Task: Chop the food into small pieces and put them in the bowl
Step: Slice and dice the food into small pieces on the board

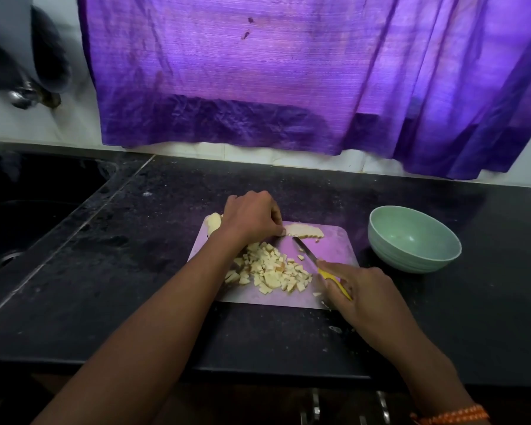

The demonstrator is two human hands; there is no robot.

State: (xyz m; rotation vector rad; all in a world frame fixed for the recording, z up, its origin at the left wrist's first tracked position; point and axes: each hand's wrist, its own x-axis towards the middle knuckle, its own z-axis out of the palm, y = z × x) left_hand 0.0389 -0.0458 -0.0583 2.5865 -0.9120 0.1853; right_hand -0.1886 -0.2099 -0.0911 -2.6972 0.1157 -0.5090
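A pale cutting board (334, 246) lies on the black counter. On it sits a pile of small pale food cubes (270, 273). A flat uncut slice (307, 230) lies at the board's far edge, and my left hand (252, 217) pinches its left end with curled fingertips. Another pale chunk (213, 223) shows behind my left wrist, at the board's far left corner. My right hand (354, 289) grips the yellow handle of a knife (307, 251), whose blade points toward the slice. A green bowl (411, 239) with nothing inside it stands right of the board.
A dark sink (28, 216) is sunk into the counter at the left. A purple curtain (288, 72) hangs over the back wall. Crumbs dot the counter (258, 332) in front of the board. Cabinet handles (316, 403) show below the counter's front edge.
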